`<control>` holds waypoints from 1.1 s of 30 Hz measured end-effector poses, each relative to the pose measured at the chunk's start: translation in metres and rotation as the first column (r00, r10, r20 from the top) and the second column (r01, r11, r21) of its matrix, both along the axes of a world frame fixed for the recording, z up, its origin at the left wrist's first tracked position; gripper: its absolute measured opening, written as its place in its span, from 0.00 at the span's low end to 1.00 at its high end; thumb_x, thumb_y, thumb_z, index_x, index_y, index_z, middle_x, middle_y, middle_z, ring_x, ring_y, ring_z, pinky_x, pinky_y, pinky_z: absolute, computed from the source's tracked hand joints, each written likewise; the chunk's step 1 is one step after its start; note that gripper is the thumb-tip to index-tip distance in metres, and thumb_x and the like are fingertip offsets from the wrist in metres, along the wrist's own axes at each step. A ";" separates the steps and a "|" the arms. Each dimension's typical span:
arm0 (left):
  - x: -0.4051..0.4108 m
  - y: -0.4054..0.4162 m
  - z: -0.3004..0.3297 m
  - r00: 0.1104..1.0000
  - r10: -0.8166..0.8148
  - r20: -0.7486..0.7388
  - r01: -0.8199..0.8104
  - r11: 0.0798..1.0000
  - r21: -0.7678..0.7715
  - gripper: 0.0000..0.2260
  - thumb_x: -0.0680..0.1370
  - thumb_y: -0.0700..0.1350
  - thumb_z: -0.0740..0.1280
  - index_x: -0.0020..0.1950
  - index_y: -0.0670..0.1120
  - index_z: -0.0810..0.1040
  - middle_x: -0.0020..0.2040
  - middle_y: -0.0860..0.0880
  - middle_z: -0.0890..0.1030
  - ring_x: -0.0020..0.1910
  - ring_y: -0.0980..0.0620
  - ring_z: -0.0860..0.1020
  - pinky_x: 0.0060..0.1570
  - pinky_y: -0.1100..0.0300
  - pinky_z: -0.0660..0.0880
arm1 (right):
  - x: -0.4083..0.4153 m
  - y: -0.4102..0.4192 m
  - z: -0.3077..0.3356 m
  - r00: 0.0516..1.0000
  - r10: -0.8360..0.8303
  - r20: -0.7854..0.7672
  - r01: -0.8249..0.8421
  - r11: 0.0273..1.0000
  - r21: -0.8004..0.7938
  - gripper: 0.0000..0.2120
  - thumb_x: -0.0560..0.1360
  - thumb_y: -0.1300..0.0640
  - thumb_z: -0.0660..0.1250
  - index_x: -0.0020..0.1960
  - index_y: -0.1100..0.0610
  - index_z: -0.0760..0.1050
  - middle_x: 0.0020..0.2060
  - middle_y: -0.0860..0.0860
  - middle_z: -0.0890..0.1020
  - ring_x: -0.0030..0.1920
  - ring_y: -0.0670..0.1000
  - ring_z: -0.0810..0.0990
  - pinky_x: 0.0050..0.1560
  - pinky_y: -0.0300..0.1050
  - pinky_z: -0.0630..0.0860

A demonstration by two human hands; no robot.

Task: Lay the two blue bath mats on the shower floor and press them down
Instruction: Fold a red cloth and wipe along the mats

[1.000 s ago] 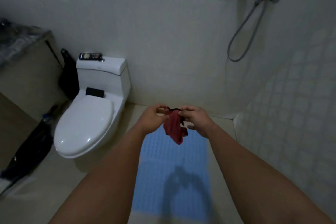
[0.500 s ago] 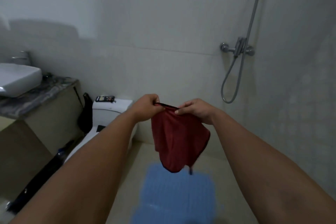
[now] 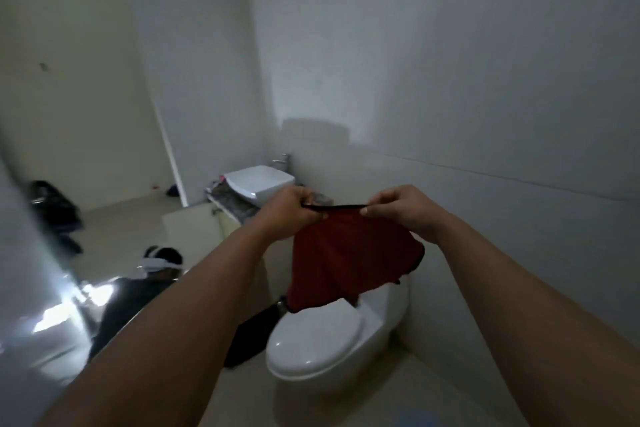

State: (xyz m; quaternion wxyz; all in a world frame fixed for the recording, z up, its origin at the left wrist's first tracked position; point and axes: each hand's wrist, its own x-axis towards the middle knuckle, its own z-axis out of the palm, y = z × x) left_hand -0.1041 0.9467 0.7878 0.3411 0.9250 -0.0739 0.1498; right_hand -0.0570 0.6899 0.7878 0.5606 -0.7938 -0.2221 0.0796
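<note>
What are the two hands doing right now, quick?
Left hand: closed, pinching the top edge of the red cloth.
Right hand: closed, pinching the same edge at the other end.

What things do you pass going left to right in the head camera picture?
Black bags → sink → left hand → red cloth → right hand.
</note>
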 end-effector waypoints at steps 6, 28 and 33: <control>-0.107 0.085 0.053 0.966 0.254 0.052 -0.240 0.951 -0.195 0.15 0.75 0.49 0.77 0.39 0.44 0.74 0.34 0.46 0.76 0.35 0.51 0.74 0.38 0.51 0.74 | -0.021 0.134 0.039 0.950 0.291 0.113 -0.304 0.944 0.127 0.09 0.71 0.59 0.78 0.49 0.62 0.86 0.42 0.59 0.87 0.41 0.51 0.84 0.46 0.43 0.81; -0.489 0.133 0.147 0.034 0.844 0.536 -0.984 0.121 -0.128 0.04 0.77 0.49 0.73 0.51 0.52 0.84 0.40 0.54 0.84 0.39 0.56 0.82 0.53 0.49 0.81 | -0.331 0.411 0.185 0.243 0.832 0.500 -0.970 0.223 0.100 0.05 0.72 0.56 0.79 0.47 0.56 0.87 0.42 0.57 0.88 0.44 0.52 0.86 0.48 0.47 0.83; -0.521 0.138 0.154 -0.023 0.616 0.787 -0.910 -0.339 0.239 0.04 0.81 0.51 0.66 0.55 0.54 0.77 0.45 0.53 0.84 0.41 0.48 0.81 0.39 0.53 0.77 | -0.373 0.455 0.178 0.248 0.823 0.511 -0.968 0.197 0.153 0.05 0.75 0.59 0.75 0.50 0.58 0.86 0.39 0.53 0.86 0.38 0.45 0.84 0.42 0.37 0.81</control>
